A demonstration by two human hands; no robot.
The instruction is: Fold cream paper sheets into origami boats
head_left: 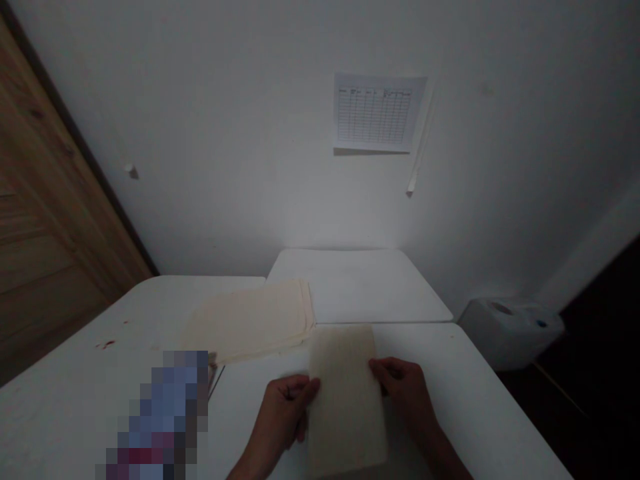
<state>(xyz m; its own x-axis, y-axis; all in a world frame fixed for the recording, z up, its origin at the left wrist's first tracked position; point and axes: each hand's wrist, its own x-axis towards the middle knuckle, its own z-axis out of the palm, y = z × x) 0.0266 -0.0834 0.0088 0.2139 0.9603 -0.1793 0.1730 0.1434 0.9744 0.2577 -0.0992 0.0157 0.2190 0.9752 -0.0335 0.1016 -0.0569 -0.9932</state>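
I hold a pale cream rectangular sheet (346,393) upright-ish over the white table (480,413), near its front edge. My left hand (286,410) pinches the sheet's left edge, fingers curled round it. My right hand (403,390) grips the right edge in the same way. Behind and to the left lies a stack of similar cream sheets (255,320), flat on the table.
A pixelated blurred patch (163,420) covers something at the lower left. A second white table (360,283) stands against the wall. A printed chart (376,113) is taped to the wall. A wooden door (45,227) is at left, a white bin (510,330) at right.
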